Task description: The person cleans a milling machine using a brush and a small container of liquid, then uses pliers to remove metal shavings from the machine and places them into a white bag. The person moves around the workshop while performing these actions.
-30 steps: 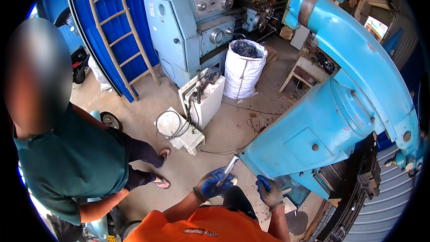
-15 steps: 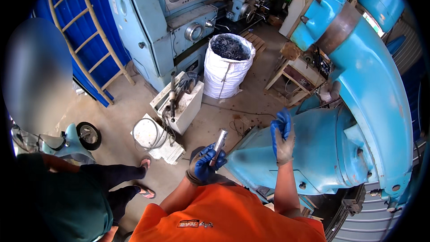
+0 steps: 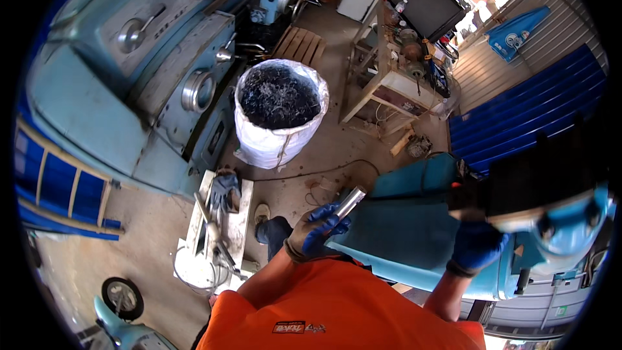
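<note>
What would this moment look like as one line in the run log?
left hand: grip shut on metal cylinder | right hand: resting on blue machine, grip unclear | behind: white sack of metal shavings

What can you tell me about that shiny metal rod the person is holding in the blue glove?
The metal rod is a short, smooth cylinder, silvery and bright like polished steel, with a flat end facing up and to the right. It is tilted, its lower end hidden inside the gloved left hand, whose fingers wrap around it. Its free end points toward the light blue machine and overlaps that machine's edge in the picture; whether it touches cannot be told.
</note>
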`<state>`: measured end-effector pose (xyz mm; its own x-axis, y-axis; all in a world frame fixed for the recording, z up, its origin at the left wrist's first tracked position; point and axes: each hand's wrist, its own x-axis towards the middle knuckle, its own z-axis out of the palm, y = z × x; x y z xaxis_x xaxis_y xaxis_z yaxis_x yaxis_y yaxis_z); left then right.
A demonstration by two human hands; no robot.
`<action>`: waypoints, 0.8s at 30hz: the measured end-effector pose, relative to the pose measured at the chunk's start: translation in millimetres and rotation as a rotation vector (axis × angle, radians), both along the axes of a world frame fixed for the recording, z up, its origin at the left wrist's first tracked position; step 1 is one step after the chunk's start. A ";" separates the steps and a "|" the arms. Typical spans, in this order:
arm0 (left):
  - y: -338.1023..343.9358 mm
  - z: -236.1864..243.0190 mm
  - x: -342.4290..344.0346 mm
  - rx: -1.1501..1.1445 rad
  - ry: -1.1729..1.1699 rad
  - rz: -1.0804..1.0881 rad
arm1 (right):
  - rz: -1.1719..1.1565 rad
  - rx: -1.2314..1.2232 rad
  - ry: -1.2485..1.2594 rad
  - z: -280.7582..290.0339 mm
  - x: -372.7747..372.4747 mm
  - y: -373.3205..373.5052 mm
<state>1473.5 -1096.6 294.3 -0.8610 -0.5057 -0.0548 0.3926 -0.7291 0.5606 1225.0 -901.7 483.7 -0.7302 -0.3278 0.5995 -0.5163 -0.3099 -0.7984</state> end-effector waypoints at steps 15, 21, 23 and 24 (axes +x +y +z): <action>-202.1 -16.1 -226.2 0.258 0.011 -0.611 | -0.034 -0.147 -0.472 24.7 23.5 -86.9; -229.2 -15.3 -324.9 0.162 -0.040 -0.889 | -0.347 -0.139 -0.586 1.6 -14.3 -106.1; -233.7 -21.1 -356.4 0.146 -0.068 -0.963 | -0.446 -0.118 -0.634 -7.8 -36.0 -112.9; -241.5 -17.1 -364.0 0.197 -0.114 -0.914 | -0.431 -0.105 -0.670 -18.8 -61.3 -112.1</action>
<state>1109.6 -1338.1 277.2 -0.9037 0.3904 -0.1760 -0.4281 -0.8131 0.3944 1163.6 -1013.8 464.9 -0.9951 0.0991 0.0007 -0.0289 -0.2831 -0.9587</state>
